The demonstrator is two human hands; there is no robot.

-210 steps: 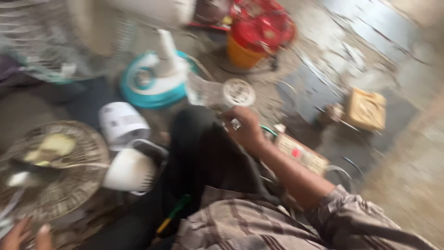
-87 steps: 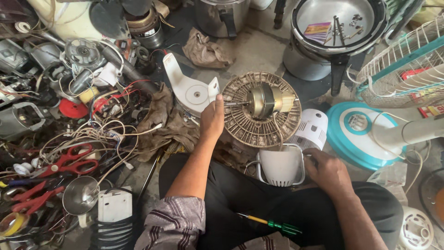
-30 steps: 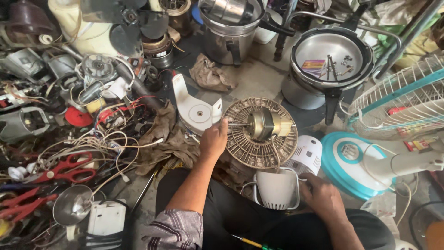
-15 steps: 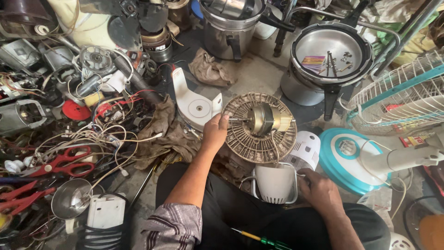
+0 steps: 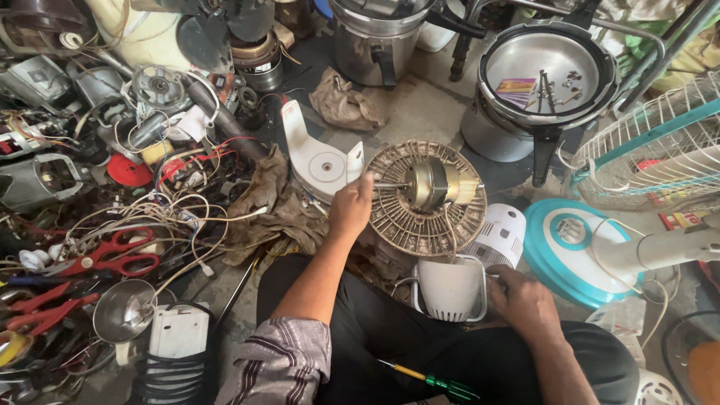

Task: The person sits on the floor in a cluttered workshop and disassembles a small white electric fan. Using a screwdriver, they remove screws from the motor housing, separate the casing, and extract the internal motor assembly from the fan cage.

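My left hand (image 5: 351,210) grips the left rim of a dusty round fan guard (image 5: 405,225) with a brass-coloured motor (image 5: 433,184) at its middle, its shaft pointing left. The guard stands tilted upright on the floor in front of my lap. My right hand (image 5: 525,304) rests on the right side of a white plastic motor housing (image 5: 450,289) just below the guard. A green and yellow screwdriver (image 5: 431,379) lies on my black trousers.
A white fan bracket (image 5: 315,154) lies beyond my left hand. Tangled wires, red scissors (image 5: 112,255) and motor parts fill the left. A pressure cooker (image 5: 547,71) holding screws, a teal fan base (image 5: 574,244) and a white wire grille (image 5: 652,150) stand right.
Seven seconds ago the view was blurred and turned elsewhere. Over the last three seconds my hands have stayed on the guard and the white housing; only the camera has shifted slightly.
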